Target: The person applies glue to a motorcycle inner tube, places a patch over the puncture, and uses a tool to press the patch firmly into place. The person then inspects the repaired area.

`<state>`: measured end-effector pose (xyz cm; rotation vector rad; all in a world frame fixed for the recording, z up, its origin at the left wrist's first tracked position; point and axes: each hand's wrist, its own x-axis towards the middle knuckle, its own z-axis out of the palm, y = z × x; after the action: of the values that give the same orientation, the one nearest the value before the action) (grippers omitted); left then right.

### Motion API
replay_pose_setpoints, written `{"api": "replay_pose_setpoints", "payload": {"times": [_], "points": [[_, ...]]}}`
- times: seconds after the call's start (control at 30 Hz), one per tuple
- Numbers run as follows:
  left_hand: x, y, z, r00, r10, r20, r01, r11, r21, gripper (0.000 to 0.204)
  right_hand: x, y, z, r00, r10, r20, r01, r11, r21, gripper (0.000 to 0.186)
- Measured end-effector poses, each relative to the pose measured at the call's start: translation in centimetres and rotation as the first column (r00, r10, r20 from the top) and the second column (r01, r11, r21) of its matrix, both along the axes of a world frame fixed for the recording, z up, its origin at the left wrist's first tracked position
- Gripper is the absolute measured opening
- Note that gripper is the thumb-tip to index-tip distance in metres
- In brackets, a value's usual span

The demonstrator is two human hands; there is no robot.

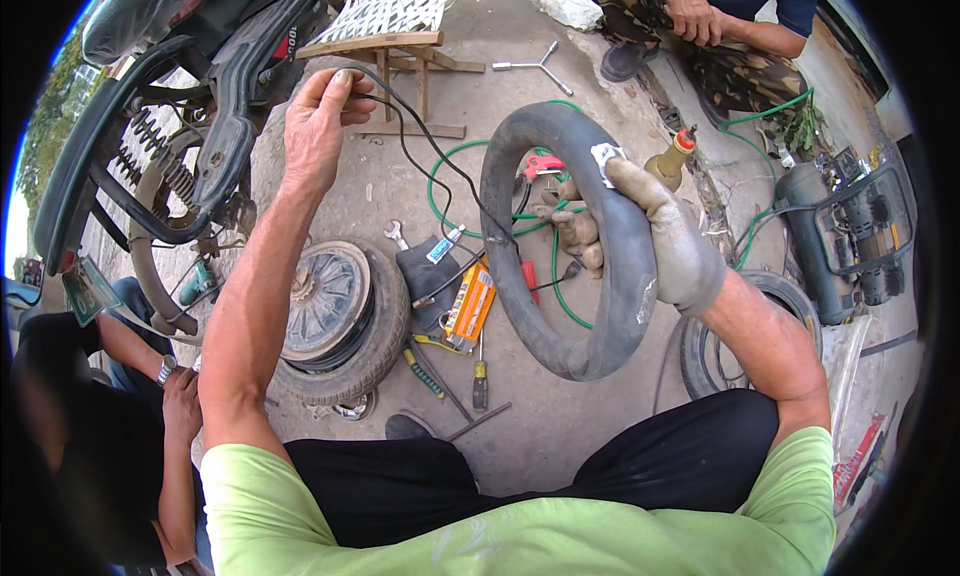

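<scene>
My bare left hand is raised at the upper left, its thumb and fingers pinched on a thin black cable. The cable loops down toward the black inner tube; whether it is fixed to the tube I cannot tell. My right hand, in a grey work glove, grips the right side of that tube, which looks inflated and stands upright. Just above the gloved fingers, a torn white patch shows on the rubber. Through the tube's opening appear a loose grey glove and a red air gun.
A wheel with its tyre lies at left. Nearby are an orange box, a glue tube, pliers and a screwdriver. A motorbike stands upper left, a compressor at right. Two people sit close by.
</scene>
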<state>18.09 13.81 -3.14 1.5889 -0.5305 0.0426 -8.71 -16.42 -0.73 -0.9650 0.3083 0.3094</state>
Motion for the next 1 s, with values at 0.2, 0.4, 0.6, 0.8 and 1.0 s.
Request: {"api": "replay_pose_setpoints", "payload": {"times": [0.2, 0.4, 0.6, 0.8, 1.0], "points": [[0.5, -0.2, 3.9, 0.998, -0.020, 0.065, 0.032, 0.980, -0.197, 0.028, 0.5, -0.3, -0.5, 1.000, -0.020, 0.012, 0.019, 0.999, 0.039, 0.053], [1.3, 0.6, 3.4, 0.999, 0.042, -0.018, -0.044, 0.976, -0.214, 0.027, 0.5, -0.5, -0.8, 0.999, -0.033, 0.035, 0.030, 0.997, 0.066, 0.061], [-0.9, -1.2, 5.1, 0.985, -0.135, 0.104, 0.158, 0.955, -0.251, 0.028, 1.1, -0.7, -2.3, 0.996, -0.087, -0.022, 0.089, 0.990, 0.110, 0.062], [-3.8, -2.5, 8.3, 0.948, -0.252, 0.193, 0.305, 0.891, -0.336, 0.030, 1.2, 0.1, -3.6, 0.998, -0.010, -0.066, 0.016, 0.997, 0.080, 0.056], [-4.2, -1.8, 12.9, 0.975, -0.117, 0.189, 0.194, 0.862, -0.469, 0.027, 0.7, -0.2, -3.9, 0.998, 0.010, -0.054, -0.007, 0.998, 0.064, 0.055]]}}
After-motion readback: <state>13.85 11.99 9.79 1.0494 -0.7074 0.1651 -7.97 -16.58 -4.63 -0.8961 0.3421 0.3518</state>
